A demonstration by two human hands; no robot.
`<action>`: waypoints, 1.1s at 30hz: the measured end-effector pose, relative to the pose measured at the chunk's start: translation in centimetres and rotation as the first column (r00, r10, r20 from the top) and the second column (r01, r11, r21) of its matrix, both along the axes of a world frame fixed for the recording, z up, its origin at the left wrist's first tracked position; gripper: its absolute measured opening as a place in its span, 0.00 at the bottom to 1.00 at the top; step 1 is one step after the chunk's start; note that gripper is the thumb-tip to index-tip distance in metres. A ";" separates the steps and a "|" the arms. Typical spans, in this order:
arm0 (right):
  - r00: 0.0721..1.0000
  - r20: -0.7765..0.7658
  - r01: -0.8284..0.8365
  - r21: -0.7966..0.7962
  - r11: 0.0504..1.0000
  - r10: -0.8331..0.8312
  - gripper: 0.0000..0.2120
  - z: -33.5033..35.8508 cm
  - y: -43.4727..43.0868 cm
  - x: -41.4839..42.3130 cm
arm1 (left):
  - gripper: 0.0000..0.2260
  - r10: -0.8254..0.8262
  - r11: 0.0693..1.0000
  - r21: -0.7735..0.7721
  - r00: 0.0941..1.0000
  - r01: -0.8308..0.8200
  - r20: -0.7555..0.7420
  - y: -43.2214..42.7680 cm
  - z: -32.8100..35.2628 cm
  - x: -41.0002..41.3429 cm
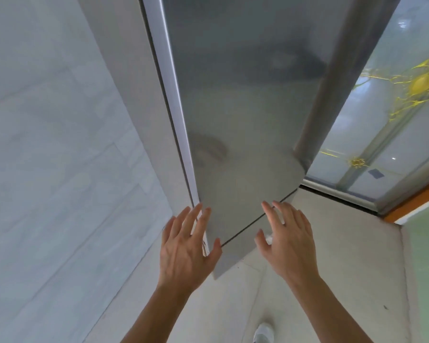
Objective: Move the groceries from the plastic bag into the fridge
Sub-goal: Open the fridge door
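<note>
A tall grey fridge (245, 95) fills the middle of the head view, its doors shut, with a dark seam between the upper and lower door. My left hand (186, 246) is spread open at the fridge's lower left edge, fingertips by the door's side. My right hand (287, 241) is open too, fingers apart, near the seam on the lower right of the door. Neither hand holds anything. No plastic bag or groceries are in sight.
A pale marble-tiled wall (47, 169) runs along the left. To the right stands a frosted glass door (386, 134) with yellow ornament and an orange frame (416, 201). Light floor tiles (344, 256) lie below, with my white shoe (264, 334) at the bottom.
</note>
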State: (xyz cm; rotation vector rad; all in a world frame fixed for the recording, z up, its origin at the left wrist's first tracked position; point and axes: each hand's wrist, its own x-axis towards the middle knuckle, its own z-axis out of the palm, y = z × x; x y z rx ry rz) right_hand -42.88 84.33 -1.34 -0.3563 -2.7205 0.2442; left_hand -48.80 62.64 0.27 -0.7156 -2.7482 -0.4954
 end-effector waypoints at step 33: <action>0.520 0.051 -0.433 0.876 0.211 0.853 0.12 27.8 -5.4 -14.1 | 0.29 0.042 0.483 0.875 0.997 0.039 -0.067 4.7 10.1 -4.2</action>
